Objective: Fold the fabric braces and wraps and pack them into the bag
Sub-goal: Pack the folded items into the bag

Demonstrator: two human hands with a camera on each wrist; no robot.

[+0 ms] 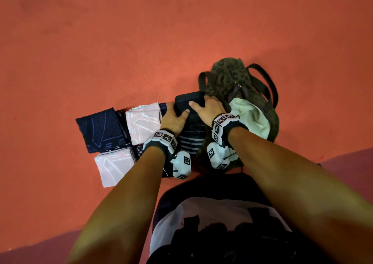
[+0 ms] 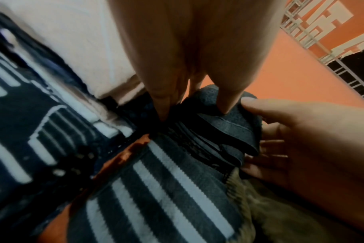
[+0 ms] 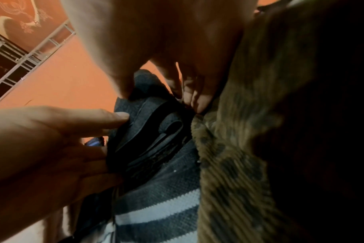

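A folded black brace (image 1: 186, 99) lies on a grey-and-white striped wrap (image 1: 190, 142), right beside the camouflage bag (image 1: 228, 78). My left hand (image 1: 177, 111) grips the brace's left side, thumb on top and fingers down its edge. From the bag side my right hand (image 1: 202, 104) holds it, thumb on top. The left wrist view shows the brace's stacked layers (image 2: 229, 131) pinched between the left hand (image 2: 193, 108) and the right hand (image 2: 297, 134). In the right wrist view the brace (image 3: 152, 131) sits against the bag's corduroy wall (image 3: 249, 148).
The bag's mouth gapes open, showing a pale green lining (image 1: 250, 114). Left of my hands lie a folded navy wrap (image 1: 101, 132) and two folded white wraps (image 1: 143, 122) (image 1: 115, 166) on the orange floor (image 1: 121, 51). A metal grille (image 2: 322, 32) stands far off.
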